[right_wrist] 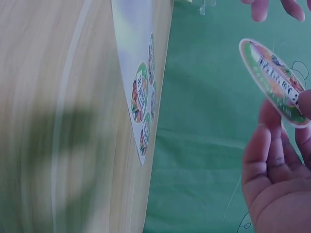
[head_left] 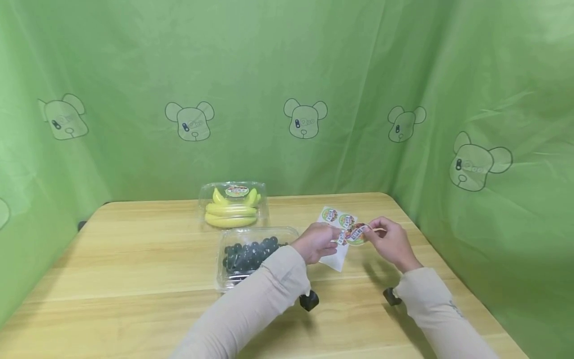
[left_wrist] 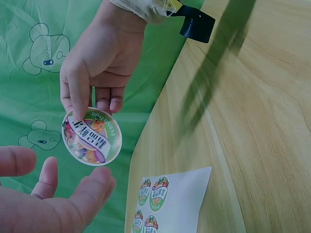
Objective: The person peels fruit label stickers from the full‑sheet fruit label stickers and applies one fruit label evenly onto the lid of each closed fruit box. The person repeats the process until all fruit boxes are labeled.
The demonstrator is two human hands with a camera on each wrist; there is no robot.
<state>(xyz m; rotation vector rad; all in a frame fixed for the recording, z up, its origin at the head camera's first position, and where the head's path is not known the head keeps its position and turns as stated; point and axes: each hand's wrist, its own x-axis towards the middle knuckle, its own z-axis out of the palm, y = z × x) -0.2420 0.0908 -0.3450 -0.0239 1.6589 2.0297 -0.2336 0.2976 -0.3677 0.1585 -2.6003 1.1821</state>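
Observation:
My right hand pinches a round fruit label sticker by its edge, between thumb and fingers, above the table. The sticker is printed in green with colourful fruit and a white banner. Close beside it is my left hand, its fingers spread and holding nothing. In the right wrist view, a gap shows between the left fingertips and the sticker. Below the hands lies a white sheet of stickers with several round labels on it; in the head view the left hand partly covers it.
Left of the hands sits a clear plastic box of dark grapes, partly behind the left sleeve. Behind it stands a clear box of bananas with a similar round label on its lid. Green curtains surround the wooden table.

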